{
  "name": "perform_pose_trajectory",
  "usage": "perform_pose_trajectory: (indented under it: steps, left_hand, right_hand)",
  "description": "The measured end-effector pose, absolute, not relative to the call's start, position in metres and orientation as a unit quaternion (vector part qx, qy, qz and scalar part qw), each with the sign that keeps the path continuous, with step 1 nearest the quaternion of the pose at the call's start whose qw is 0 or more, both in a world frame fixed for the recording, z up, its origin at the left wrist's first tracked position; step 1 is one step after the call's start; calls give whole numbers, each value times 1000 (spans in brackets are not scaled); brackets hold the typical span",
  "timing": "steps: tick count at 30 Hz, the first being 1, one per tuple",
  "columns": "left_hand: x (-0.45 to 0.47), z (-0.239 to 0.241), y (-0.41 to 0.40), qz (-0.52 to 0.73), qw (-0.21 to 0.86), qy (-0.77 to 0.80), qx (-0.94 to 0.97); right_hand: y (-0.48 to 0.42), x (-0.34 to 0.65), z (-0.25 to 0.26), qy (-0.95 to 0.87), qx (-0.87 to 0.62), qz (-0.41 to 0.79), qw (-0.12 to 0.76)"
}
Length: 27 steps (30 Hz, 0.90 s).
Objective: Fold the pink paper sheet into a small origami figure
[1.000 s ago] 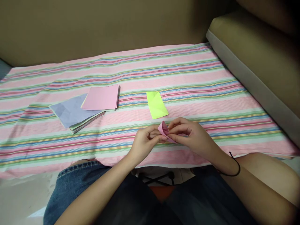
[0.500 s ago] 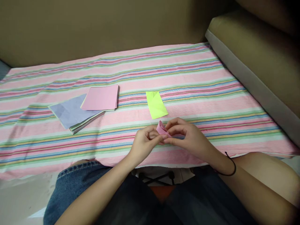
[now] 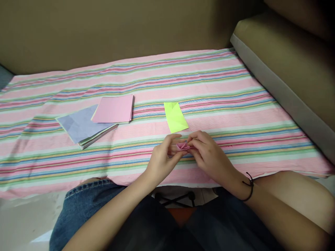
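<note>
A small folded pink paper [image 3: 183,146] is between my two hands, just above the striped cloth. My left hand [image 3: 164,157] has its thumb at the paper's lower edge and its fingers behind it. My right hand [image 3: 209,150] pinches the paper's right end between thumb and fingers. Fingers cover part of the folds. Just beyond my hands lies a creased yellow-green paper [image 3: 176,118], flat on the cloth.
To the left, a stack of pink square papers [image 3: 113,109] overlaps a larger stack topped by a bluish-purple sheet [image 3: 78,123]. The striped cloth [image 3: 222,122] spans the seat. A brown cushion [image 3: 288,69] borders the right side, and a brown backrest [image 3: 117,31] rises behind.
The folded pink paper has been tipped from standing up to lying flatter. My left fingers have opened out behind it, and my right hand has turned, with its fingers drawn closer together.
</note>
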<state>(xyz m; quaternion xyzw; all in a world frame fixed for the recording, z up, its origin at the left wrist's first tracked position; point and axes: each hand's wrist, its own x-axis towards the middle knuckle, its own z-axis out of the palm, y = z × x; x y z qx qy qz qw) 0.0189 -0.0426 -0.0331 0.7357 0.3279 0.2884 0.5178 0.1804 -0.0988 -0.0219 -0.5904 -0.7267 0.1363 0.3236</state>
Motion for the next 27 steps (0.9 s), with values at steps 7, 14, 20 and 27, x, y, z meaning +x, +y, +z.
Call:
perform_pose_trajectory:
  steps: [7, 14, 20, 27]
  left_hand:
    - [12, -27, -35, 259, 212, 269, 903]
    - [14, -37, -33, 219, 190, 261, 921]
    - [12, -34, -30, 224, 205, 248, 920]
    - [14, -33, -32, 252, 198, 205, 925]
  right_hand:
    - [-98, 180, -24, -763, -595, 64, 245]
    - [-95, 183, -35, -772, -586, 87, 232]
    - [-91, 180, -41, -773, -564, 95, 273]
    - [-90, 185, -42, -758, -575, 114, 285]
